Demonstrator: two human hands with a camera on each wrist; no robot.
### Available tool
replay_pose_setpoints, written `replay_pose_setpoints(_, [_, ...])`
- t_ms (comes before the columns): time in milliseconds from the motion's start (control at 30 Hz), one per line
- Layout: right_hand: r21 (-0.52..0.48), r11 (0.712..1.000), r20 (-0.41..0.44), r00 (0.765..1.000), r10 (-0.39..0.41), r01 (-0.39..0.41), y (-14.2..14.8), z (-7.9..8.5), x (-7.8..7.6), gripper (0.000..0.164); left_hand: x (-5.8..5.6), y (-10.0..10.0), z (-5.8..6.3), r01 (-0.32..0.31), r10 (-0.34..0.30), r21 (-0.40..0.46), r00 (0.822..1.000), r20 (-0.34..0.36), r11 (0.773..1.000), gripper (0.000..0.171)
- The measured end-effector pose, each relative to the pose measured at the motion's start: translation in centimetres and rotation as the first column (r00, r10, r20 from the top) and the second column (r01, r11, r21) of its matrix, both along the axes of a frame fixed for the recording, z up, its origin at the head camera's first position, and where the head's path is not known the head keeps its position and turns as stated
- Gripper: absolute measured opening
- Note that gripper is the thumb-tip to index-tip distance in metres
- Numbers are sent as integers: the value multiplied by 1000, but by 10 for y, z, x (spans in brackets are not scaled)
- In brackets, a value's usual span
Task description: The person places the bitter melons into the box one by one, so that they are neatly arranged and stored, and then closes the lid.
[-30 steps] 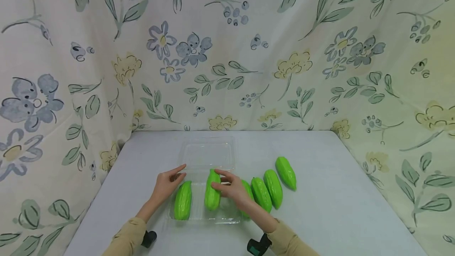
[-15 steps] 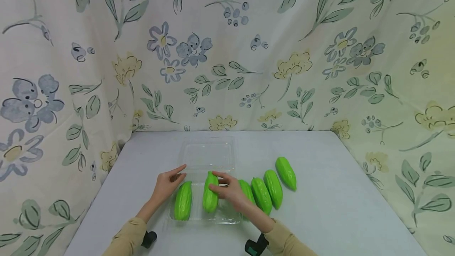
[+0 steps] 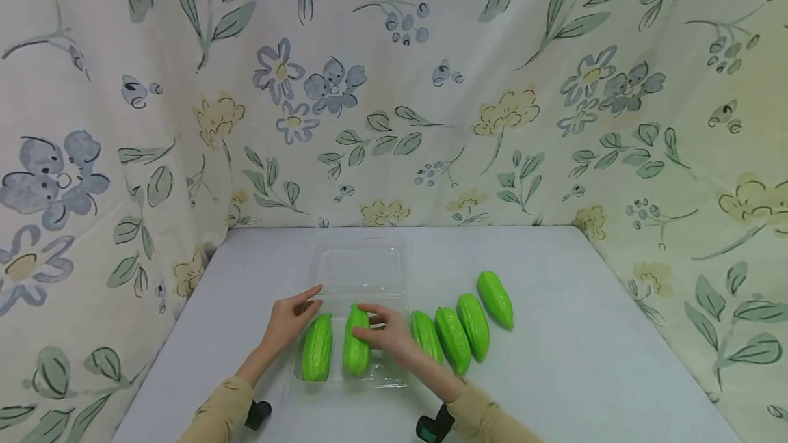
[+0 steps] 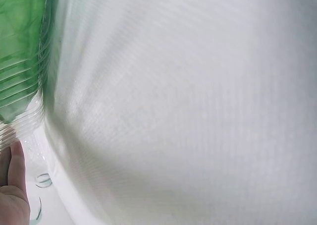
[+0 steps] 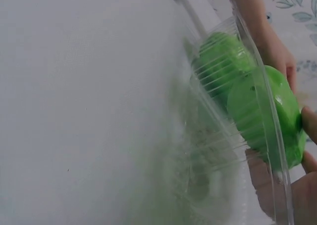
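My right hand (image 3: 390, 337) grips a bright green bitter melon (image 3: 356, 344) between thumb and fingers, over the right half of a clear plastic container's base (image 3: 390, 385). A second bitter melon (image 3: 317, 347) lies lengthwise along the left side of that base. In the right wrist view the held melon (image 5: 290, 103) shows just behind the clear wall, fingers around its end. My left hand (image 3: 289, 320) pinches the container's back left edge. Its fingers (image 4: 18, 165) rest at the container's corner in the left wrist view, where green shows through the ribbed wall.
The container's clear lid (image 3: 360, 269) lies folded open toward the back. Right of the base, several more bitter melons (image 3: 452, 340) lie on the white table (image 3: 585, 347), the farthest one (image 3: 495, 300) set apart. A floral cloth (image 3: 394, 87) hangs behind the table.
My right hand has carried its bitter melon left and slightly toward me, closer to the one in the base. My left hand has stayed put.
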State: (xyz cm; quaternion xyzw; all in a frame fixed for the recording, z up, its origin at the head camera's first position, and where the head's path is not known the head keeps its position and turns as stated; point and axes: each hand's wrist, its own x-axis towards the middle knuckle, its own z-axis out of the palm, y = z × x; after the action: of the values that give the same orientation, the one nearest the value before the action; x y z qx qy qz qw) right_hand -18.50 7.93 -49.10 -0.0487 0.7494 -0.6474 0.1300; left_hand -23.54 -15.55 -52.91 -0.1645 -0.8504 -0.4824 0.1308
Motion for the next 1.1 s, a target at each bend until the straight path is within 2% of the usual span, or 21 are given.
replay_pose_setpoints(67, [17, 1000, -5, 1000, 1, -1, -2, -2, 0, 49, 3, 2, 5, 7, -7, 5, 1000, -1, 1000, 35])
replay_pose_setpoints(267, [53, 999, -34, 999, 6, -4, -8, -6, 0, 48, 2, 2, 3, 6, -6, 1, 1000, -5, 1000, 35])
replay_pose_setpoints(300, [66, 998, -40, 999, 9, -6, -9, -6, 0, 48, -1, 1, -1, 3, -3, 0, 1000, -6, 1000, 36])
replay_pose_setpoints(433, [100, 995, -62, 998, 29, -23, -12, -8, 0, 48, 0, 1, 0, -7, 7, -9, 1000, 2, 1000, 36])
replay_pose_setpoints(733, [152, 988, -55, 998, 42, -33, -18, -13, 1, 49, 0, 1, 0, -10, 10, -11, 1000, -6, 1000, 35])
replay_pose_setpoints(1100, [146, 985, -57, 993, 100, -91, -19, -11, 4, 55, 1, 0, -2, 16, -16, 2, 999, -31, 1000, 34])
